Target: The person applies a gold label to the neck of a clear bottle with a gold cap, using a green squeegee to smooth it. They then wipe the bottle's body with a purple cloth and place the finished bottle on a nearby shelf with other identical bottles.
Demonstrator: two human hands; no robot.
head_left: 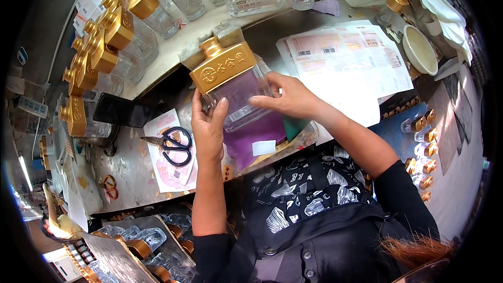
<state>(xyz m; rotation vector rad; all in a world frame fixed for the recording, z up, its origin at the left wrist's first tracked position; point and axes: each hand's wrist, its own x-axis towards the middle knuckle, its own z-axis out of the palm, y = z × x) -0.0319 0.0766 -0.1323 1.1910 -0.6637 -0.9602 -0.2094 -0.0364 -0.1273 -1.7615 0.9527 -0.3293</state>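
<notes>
A worn, glue-stained metal workbench [126, 167] fills the scene, curving away to a pale shelf edge [173, 55] above; dim floor [42, 26] lies far left.

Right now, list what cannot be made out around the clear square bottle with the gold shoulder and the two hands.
- Head view: lower face of the clear square glass bottle with gold shoulder, covered by the left hand and right hand.
- Purple sheet under it: partly hidden by bottle and hands.
- Row of gold-capped clear bottles: bent and cut off at the fisheye rim.
- White printed sheets: too small to tell.
</notes>
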